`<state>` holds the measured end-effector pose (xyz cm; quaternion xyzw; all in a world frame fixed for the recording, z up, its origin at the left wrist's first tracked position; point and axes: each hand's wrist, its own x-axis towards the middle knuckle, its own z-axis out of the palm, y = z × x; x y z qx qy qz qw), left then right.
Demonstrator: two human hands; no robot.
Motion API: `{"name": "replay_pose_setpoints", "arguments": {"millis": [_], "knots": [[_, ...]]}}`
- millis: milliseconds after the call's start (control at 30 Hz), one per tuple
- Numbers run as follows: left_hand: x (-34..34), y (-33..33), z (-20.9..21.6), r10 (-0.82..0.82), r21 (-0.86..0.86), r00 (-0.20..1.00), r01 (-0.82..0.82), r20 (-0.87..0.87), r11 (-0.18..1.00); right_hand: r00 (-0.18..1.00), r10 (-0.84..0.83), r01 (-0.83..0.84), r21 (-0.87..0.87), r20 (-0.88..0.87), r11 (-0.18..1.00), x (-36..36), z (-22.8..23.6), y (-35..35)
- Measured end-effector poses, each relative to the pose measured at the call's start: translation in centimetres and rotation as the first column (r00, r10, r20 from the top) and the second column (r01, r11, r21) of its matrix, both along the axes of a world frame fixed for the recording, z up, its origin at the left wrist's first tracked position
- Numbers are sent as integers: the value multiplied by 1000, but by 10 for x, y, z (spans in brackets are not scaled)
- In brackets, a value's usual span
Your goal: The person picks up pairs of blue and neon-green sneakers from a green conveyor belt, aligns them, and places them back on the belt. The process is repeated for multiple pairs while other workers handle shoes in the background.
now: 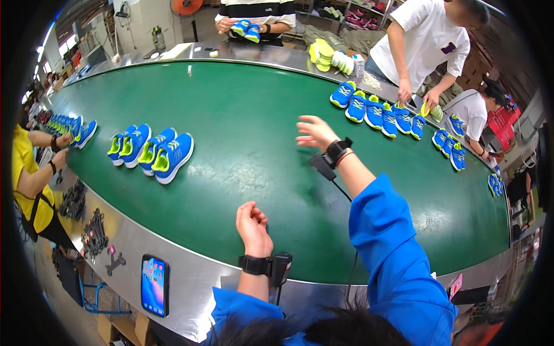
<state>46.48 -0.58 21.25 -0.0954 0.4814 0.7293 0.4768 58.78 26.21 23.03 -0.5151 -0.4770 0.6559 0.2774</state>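
Observation:
My left hand (pixel 254 233) hovers over the near side of the green conveyor belt (pixel 242 98), palm turned inward. Its fingers are loosely curled and somewhat apart, with nothing seen in them. Farther out, my right hand (pixel 315 134) reaches over the middle of the belt, fingers stretched out and holding nothing. A row of blue sneakers with lime-green linings (pixel 374 112) stands at the far right edge, nearest to my right hand. Left of my hands, two pairs of such sneakers (pixel 173 157) sit on the belt. Both my wrists carry black straps with small devices.
A phone (pixel 154 285) lies on the metal ledge beside dark, flat parts (pixel 95 233). Across the belt, one person holds blue sneakers (pixel 246 30); another handles a lime-green piece (pixel 426 108) near stacked lime insoles (pixel 321 55). A person in yellow (pixel 34 179) works at left.

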Motion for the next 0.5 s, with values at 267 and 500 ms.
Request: {"name": "replay_pose_setpoints", "arguments": {"millis": [267, 500], "knots": [[28, -3, 7, -224, 33, 973, 226, -61, 974, 948, -284, 287, 1, -144, 958, 102, -51, 122], [31, -4, 16, -315, 23, 945, 318, -93, 948, 871, -438, 435, -64, -224, 898, 87, -66, 148]]}}
